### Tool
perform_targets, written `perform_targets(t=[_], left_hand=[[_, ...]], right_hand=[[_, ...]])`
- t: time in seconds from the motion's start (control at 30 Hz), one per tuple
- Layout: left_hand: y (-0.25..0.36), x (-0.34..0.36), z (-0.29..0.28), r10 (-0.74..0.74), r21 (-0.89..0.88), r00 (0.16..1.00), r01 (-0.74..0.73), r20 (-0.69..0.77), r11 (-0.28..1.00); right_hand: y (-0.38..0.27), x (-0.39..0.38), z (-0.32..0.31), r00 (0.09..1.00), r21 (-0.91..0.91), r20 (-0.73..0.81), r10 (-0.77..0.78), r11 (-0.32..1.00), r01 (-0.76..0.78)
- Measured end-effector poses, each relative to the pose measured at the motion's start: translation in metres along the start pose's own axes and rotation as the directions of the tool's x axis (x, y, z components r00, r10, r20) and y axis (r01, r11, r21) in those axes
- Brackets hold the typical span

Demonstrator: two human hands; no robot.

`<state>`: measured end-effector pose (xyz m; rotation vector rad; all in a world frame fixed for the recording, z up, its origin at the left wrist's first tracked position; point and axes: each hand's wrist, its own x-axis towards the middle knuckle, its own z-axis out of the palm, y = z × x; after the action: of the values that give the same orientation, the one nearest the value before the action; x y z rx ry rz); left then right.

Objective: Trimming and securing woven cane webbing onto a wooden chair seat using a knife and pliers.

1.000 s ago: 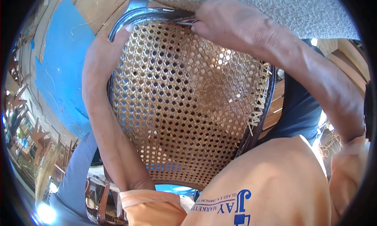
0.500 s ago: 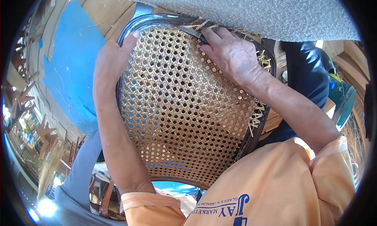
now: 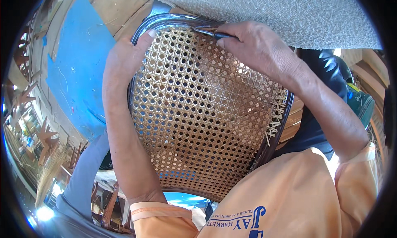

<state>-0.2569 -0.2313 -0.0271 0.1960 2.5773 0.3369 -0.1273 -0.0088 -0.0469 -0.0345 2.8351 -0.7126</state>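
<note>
A woven cane panel (image 3: 186, 101) spans a dark, curved chair frame (image 3: 165, 19) in front of me. My left hand (image 3: 126, 60) is closed around the frame's upper left edge, its thumb on the rim beside the cane. In my right hand (image 3: 260, 47) is a narrow-bladed knife (image 3: 226, 35) with a dark handle. Its tip points left and lies against the border where cane meets frame. Cut cane ends (image 3: 273, 126) stick out along the right side. My right hand and wrist cover the frame's upper right corner.
A grey-white textured cloth (image 3: 264, 8) hangs over the far side. A blue sheet (image 3: 78, 64) lies on the wooden floor at left. A bundle of long straw-like strands (image 3: 49, 167) stands at lower left. Dark blue fabric (image 3: 318, 97) is beyond my right arm.
My right hand has shifted a little right and up, turning the knife flatter along the border. It now hides loose cane ends at upper right. Frame and left hand appear slightly further right.
</note>
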Motion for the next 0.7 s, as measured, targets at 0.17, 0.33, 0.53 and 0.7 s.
perform_targets(t=[0.17, 0.33, 0.53, 0.7], left_hand=[[-0.004, 0.0, -0.001, -0.02, 0.06, 1.0, 0.02, 0.004, 0.998], [0.002, 0.003, 0.0, 0.011, 0.047, 1.0, -0.011, 0.013, 0.999], [0.002, -0.004, 0.0, 0.02, 0.067, 0.999, -0.018, -0.026, 0.998], [0.01, -0.003, -0.004, -0.06, 0.102, 0.998, 0.056, 0.035, 0.993]], right_hand=[[-0.007, 0.011, -0.018, 0.996, 0.111, 0.09, -0.025, 0.994, 0.015], [-0.004, 0.033, -0.029, 0.968, -0.109, 0.195, -0.156, 0.978, 0.179], [-0.012, 0.068, -0.069, 0.709, -0.541, 0.549, -0.442, 0.458, 0.705], [-0.034, 0.06, -0.093, 0.757, -0.593, 0.61, -0.235, 0.498, 0.633]])
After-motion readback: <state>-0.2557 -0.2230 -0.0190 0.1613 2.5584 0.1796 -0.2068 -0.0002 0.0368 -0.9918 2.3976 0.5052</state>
